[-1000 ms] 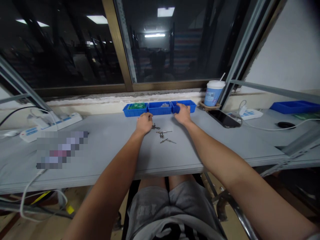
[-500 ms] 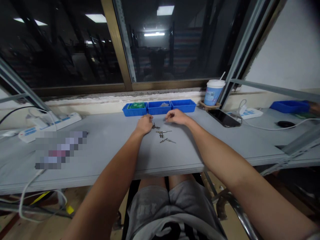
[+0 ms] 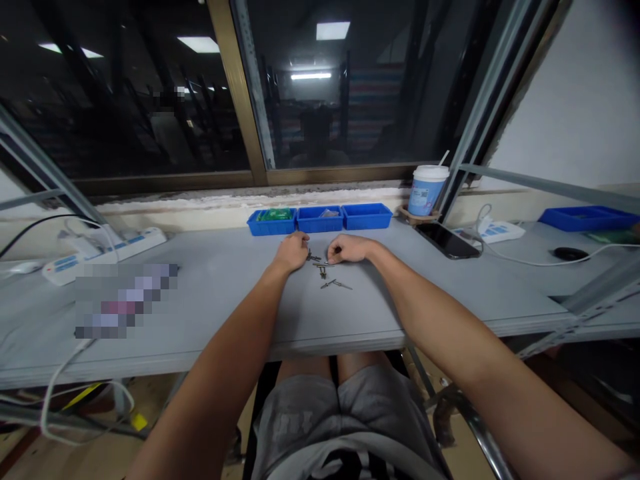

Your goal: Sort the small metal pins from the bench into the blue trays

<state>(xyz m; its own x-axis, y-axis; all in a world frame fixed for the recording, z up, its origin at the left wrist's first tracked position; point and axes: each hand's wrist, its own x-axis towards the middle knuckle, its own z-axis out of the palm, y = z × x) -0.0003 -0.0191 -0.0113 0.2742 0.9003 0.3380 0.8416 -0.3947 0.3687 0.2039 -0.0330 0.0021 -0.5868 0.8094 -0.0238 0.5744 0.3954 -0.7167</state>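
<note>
Several small metal blind rivets (image 3: 323, 272) with thin pins lie on the grey table (image 3: 320, 313) between my hands. My left hand (image 3: 293, 252) rests at the left of a small cluster of rivets (image 3: 313, 257), its fingers curled; what they hold, if anything, is hidden. My right hand (image 3: 350, 248) is closed in a pinch, with thumb and fingertips down at the pin end of a rivet lying across the others. Closer to me, two more rivets (image 3: 336, 284) lie at an angle, apart from both hands.
Three blue bins stand in a row below the window: the left bin (image 3: 273, 227) holds green packets, the middle bin (image 3: 320, 223) a clear bag. A lidded cup (image 3: 427, 190), a phone (image 3: 449, 240) and a power strip (image 3: 500, 231) are at right. Another power strip (image 3: 107, 255) lies left.
My right hand has come down and slightly left, from above the table to the pin end of a rivet, and its fingers have closed. My left hand has stayed by the cluster.
</note>
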